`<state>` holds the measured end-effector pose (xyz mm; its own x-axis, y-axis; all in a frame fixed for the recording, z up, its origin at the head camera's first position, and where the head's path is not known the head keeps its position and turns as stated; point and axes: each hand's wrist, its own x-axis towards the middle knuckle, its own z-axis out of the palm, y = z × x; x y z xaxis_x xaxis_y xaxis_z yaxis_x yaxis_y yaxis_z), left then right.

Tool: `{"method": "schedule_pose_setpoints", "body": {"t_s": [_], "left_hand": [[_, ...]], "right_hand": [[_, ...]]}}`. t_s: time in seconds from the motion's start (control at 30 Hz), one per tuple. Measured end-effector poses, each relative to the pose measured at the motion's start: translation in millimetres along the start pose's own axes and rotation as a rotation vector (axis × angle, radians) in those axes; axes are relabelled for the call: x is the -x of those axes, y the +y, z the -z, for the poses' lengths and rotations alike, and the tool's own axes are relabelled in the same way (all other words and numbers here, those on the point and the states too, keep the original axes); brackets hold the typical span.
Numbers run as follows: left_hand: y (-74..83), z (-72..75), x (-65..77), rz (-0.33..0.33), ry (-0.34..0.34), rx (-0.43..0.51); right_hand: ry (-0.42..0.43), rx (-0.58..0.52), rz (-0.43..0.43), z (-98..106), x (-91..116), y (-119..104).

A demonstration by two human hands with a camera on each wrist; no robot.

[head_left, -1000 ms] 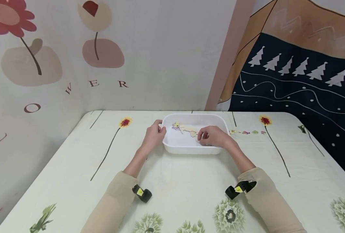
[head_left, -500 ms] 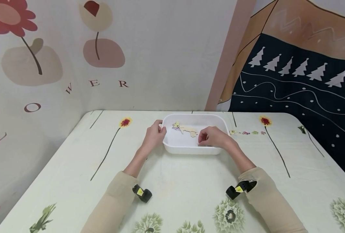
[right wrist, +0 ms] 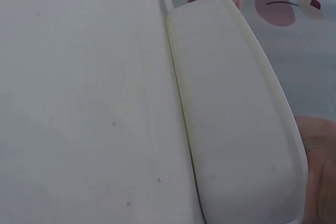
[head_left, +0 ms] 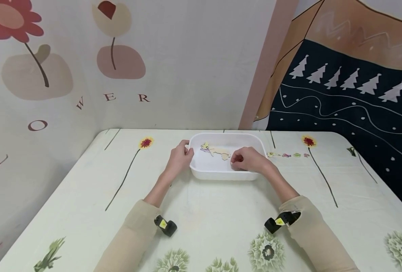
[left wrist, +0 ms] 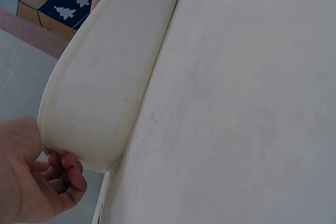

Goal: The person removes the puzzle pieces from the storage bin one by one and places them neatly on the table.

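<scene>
A white plastic basin (head_left: 222,175) stands on the table. My left hand (head_left: 180,155) grips its left rim, thumb over the edge and fingers curled against the outer wall, as the left wrist view also shows. Inside the basin lie small flat pale-yellow cut-out pieces (head_left: 219,152), one with a bit of purple at the left end. Reaching over the near rim, my right hand (head_left: 250,159) has its fingers bent down at the basin floor, right of those pieces. I cannot tell whether its fingertips pinch something. From the right wrist view the basin's wall hides these fingertips.
Right of the basin a row of small coloured flat pieces (head_left: 287,155) lies on the table. The tablecloth (head_left: 204,219) has printed flowers. A patterned cloth wall (head_left: 194,75) rises behind the table's far edge.
My right hand's fingers have shifted slightly within the basin and curled closer together. The left hand and the basin have stayed put.
</scene>
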<state>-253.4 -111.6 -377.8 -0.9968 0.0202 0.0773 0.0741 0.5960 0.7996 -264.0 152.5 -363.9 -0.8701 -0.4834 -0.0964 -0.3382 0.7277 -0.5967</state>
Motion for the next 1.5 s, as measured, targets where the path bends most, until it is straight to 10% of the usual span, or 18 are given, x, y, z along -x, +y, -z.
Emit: {"method": "schedule_pose_setpoints", "body": {"t_s": [0.87,1.27,1.5], "left_hand": [[-2.2,2.3,0.0,-0.029,0.008,0.004],[-0.5,0.8,0.9,-0.031,0.004,0.010],[-1.2,0.5,0.6,-0.016,0.001,0.009]], "right_hand": [[0.263,-0.154,0.048,-1.2,5.2,-3.2],[0.375,-0.411,0.108,7.0,11.5,3.2],[0.418,-0.327,0.088,18.8,17.4,2.3]]}}
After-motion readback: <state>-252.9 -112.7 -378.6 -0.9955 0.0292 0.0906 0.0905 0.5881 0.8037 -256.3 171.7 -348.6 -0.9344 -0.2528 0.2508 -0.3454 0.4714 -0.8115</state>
